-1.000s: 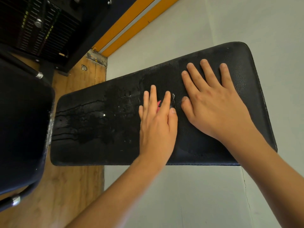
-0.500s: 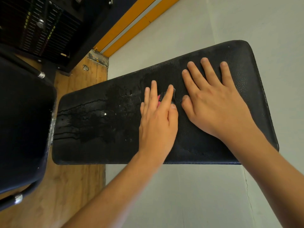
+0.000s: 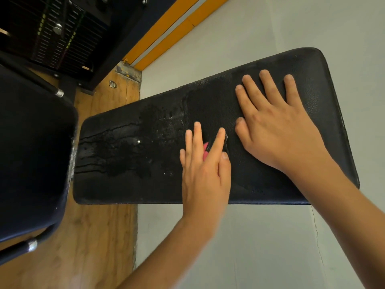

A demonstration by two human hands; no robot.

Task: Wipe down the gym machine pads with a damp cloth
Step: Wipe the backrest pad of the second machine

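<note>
A long black gym pad (image 3: 129, 159) runs across the middle of the view, wet and streaked on its left half. My left hand (image 3: 203, 174) lies flat on it near the middle, fingers straight, pressing down a small cloth (image 3: 206, 150). Only a pink bit and a dark edge of the cloth show between the fingers. My right hand (image 3: 277, 130) rests flat and spread on the pad's right part, beside the left hand, holding nothing.
A second black padded seat (image 3: 31, 153) with chrome-tipped frame tubes stands at the left, close to the pad's left end. Wooden floor (image 3: 83, 247) lies below it, grey floor (image 3: 229, 247) under the pad. A dark weight stack (image 3: 54, 32) is at top left.
My left hand with the cloth has slid a little toward the near edge of the pad. My right hand has stayed in place.
</note>
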